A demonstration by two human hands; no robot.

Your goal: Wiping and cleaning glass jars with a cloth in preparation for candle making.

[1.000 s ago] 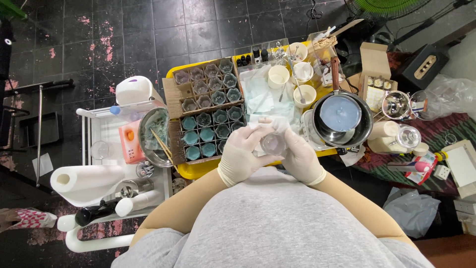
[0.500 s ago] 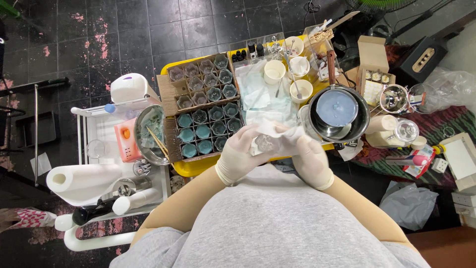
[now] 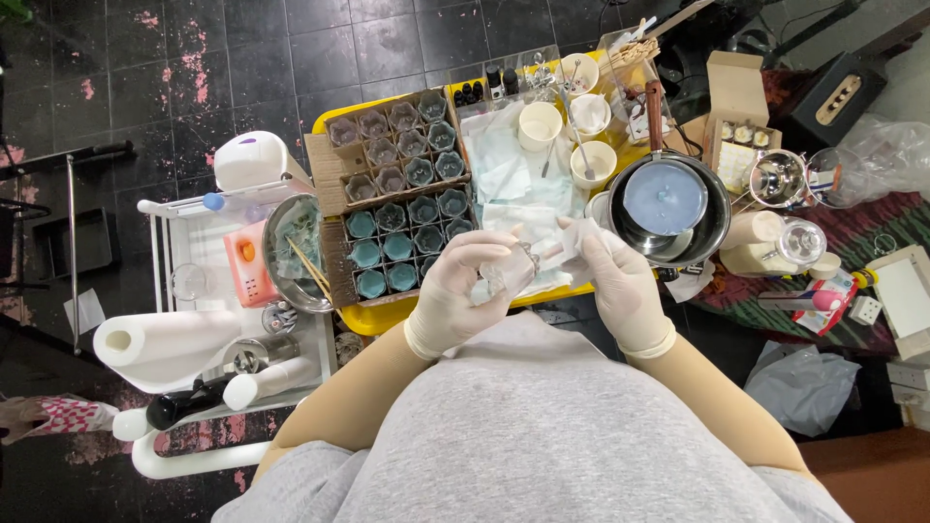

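Observation:
Both my hands wear pale gloves and meet over the near edge of a yellow tray (image 3: 380,315). My left hand (image 3: 455,291) cups a small clear glass jar (image 3: 502,276). My right hand (image 3: 620,281) holds a white tissue (image 3: 581,237) against the jar's side. Just beyond my hands, white paper sheets (image 3: 504,174) cover the tray's middle. To the left, a cardboard box (image 3: 334,179) holds rows of small glass jars (image 3: 397,237), several filled with teal wax.
A metal pot of pale blue wax (image 3: 666,201) sits right of the tray, with white cups (image 3: 539,124) behind. A white cart (image 3: 155,232) at left carries a paper towel roll (image 3: 165,344), a metal bowl (image 3: 291,250) and bottles. Boxes and jars crowd the right.
My hands and the jar have stayed in the same place; the right hand has shifted the tissue around the jar. The view has drifted slightly.

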